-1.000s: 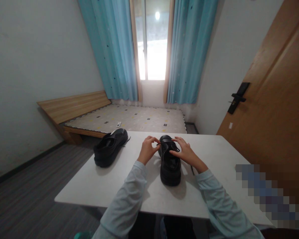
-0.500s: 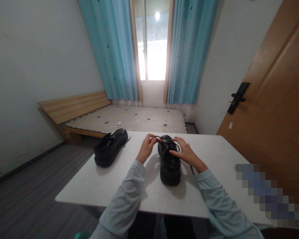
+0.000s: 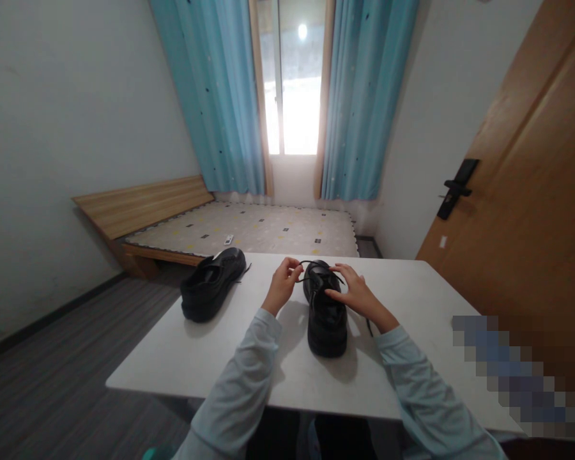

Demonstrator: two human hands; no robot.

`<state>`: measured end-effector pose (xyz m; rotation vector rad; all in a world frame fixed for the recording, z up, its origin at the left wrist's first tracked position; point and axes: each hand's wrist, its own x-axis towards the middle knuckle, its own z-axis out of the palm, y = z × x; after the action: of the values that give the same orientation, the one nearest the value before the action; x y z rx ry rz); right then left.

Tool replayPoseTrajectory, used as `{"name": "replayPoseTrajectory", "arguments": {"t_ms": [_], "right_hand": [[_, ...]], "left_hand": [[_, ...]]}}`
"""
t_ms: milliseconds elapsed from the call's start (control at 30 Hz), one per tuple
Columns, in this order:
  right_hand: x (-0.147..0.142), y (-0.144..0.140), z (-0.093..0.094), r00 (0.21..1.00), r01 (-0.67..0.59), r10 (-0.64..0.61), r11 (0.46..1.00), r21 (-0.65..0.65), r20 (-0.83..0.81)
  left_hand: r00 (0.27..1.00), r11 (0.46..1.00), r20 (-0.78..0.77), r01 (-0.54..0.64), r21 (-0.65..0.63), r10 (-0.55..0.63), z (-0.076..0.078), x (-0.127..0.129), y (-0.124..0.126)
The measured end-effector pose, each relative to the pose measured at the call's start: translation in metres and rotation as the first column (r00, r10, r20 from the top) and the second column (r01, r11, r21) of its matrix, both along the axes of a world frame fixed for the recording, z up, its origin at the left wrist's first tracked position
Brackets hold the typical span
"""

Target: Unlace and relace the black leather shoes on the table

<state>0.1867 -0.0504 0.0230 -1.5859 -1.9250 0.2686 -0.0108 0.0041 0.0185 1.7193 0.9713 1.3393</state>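
A black lace-up shoe (image 3: 328,332) stands on the white table (image 3: 249,364), heel toward me and toe pointing away. My left hand (image 3: 280,284) is at the shoe's left side, its fingertips pinching a black shoelace (image 3: 310,262) that loops over the front of the shoe. On the other side, my right hand (image 3: 357,295) grips the shoe's upper, thumb near the opening and fingers farther forward by the lacing. Another lace end hangs to the table under my right wrist. A second black shoe (image 3: 206,297) rests to the left, its lace lying loose.
Behind the table is a bed with a patterned mattress (image 3: 268,223) and a small white object (image 3: 229,240) on it. A wooden door (image 3: 517,191) stands at the right. Some blurred-out thing (image 3: 512,377) lies by the table's right edge.
My left fingers have drawn slightly left, away from the shoe, with the lace between them. The right hand and both shoes stay where they were.
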Motion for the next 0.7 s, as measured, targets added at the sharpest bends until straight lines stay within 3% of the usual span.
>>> {"name": "replayPoseTrajectory", "arguments": {"t_ms": [300, 533, 700], "right_hand": [[-0.001, -0.001, 0.003, 1.0, 0.006, -0.006, 1.0, -0.001, -0.004], [-0.002, -0.001, 0.002, 1.0, 0.005, -0.004, 0.999, 0.033, -0.015], [-0.001, 0.0, 0.001, 1.0, -0.002, 0.002, 0.999, 0.053, -0.013]], "left_hand": [[0.937, 0.987, -0.334, -0.046, 0.155, 0.097, -0.001, -0.005, -0.002], [0.866, 0.977, -0.471, -0.084, 0.197, 0.17, -0.005, -0.01, 0.001], [0.836, 0.959, -0.483, -0.161, 0.233, 0.258, -0.004, -0.011, 0.002]]}}
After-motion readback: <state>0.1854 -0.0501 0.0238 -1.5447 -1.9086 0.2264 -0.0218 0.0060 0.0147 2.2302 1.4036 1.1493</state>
